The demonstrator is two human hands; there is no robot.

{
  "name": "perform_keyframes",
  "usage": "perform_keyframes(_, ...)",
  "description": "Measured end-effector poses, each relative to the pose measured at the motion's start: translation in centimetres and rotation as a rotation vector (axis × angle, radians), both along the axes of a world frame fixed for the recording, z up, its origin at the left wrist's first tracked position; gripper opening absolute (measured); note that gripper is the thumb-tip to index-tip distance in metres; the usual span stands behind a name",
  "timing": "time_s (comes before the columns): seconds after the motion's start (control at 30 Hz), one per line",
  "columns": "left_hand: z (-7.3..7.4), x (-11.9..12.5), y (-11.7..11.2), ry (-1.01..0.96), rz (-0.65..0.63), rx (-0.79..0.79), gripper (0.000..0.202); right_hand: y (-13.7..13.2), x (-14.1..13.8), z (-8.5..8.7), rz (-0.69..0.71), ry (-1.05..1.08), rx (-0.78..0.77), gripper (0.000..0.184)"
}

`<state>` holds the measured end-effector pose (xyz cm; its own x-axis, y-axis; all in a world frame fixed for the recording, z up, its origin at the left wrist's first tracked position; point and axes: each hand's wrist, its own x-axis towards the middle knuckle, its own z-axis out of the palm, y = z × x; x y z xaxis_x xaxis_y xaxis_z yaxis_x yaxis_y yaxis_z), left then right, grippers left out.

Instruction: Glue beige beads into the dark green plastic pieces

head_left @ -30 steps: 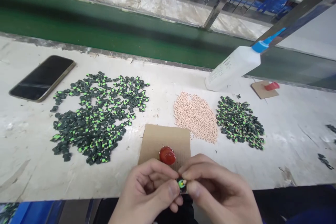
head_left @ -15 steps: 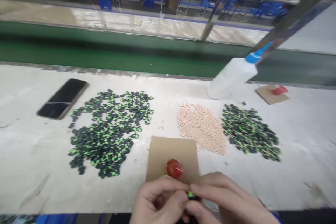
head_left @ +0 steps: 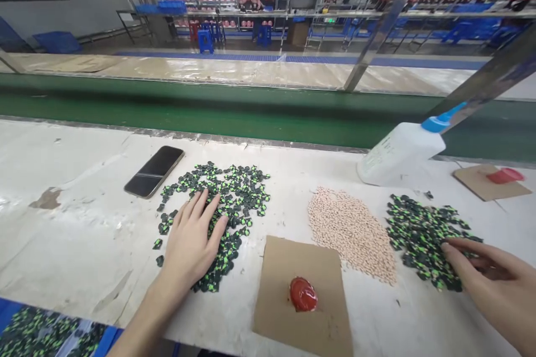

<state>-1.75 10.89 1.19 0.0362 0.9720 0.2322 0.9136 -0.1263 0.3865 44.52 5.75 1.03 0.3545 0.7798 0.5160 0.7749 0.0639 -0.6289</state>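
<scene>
My left hand (head_left: 190, 240) lies with its fingers spread over the left pile of small black-and-green pieces (head_left: 247, 184), covering part of it. At the right, the thumb and forefinger of my right hand (head_left: 494, 273) are pinched together at the edge of another pile of black-and-green pieces (head_left: 431, 234). Whether a piece is between those fingertips is hidden. Between the piles lies a spread of small beige pellets (head_left: 352, 228). Nearer to me, a glossy red blob (head_left: 304, 294) sits on a square of brown cardboard (head_left: 301, 256).
A white bottle with a blue nozzle (head_left: 402, 150) stands behind the right pile. Beside it, a small red cap-like thing (head_left: 505, 175) rests on cardboard (head_left: 477, 181). A phone (head_left: 154, 171) lies at the left. Below the table's edge, a blue bin (head_left: 109, 340) holds more pieces.
My hands were together in front of the cardboard, with a black-and-green piece between their fingers. They have parted, left hand to the left pile, right hand to the right pile. The view has shifted too.
</scene>
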Motion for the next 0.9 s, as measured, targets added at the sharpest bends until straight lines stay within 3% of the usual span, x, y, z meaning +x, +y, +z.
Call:
perform_keyframes(0.07,0.3,0.9,0.1,0.001,-0.025,-0.005,0.048,0.8,-1.8,0.4,-0.087,-0.194,-0.048,0.027)
perform_keyframes(0.1,0.7,1.1,0.1,0.0,-0.036,-0.005,0.048,1.2,-3.0,0.5,-0.067,-0.277,-0.074,0.037)
perform_keyframes(0.23,2.9,0.0,-1.4,0.01,-0.089,0.012,0.046,2.6,-7.6,-0.2,0.344,-0.44,-0.076,0.051)
perform_keyframes(0.33,3.7,-1.2,-4.3,0.037,-0.177,0.025,0.036,3.5,-9.4,-1.1,0.489,-0.53,-0.019,0.049)
perform_keyframes(0.47,2.5,-1.3,-6.6,0.131,-0.369,0.133,0.03,4.1,-9.9,-1.5,0.482,-0.574,0.06,0.047)
perform_keyframes(0.63,0.8,0.0,-5.2,0.093,-0.415,0.252,0.029,3.8,-10.0,-0.9,0.442,-0.607,0.057,0.042)
perform_keyframes(0.73,0.9,0.2,-4.4,0.024,-0.418,0.289,0.032,3.6,-10.2,-0.5,0.43,-0.607,0.048,0.039)
perform_keyframes(0.9,2.3,0.3,-4.7,-0.089,-0.362,0.292,0.024,3.6,-10.2,-0.1,0.41,-0.561,0.078,0.032)
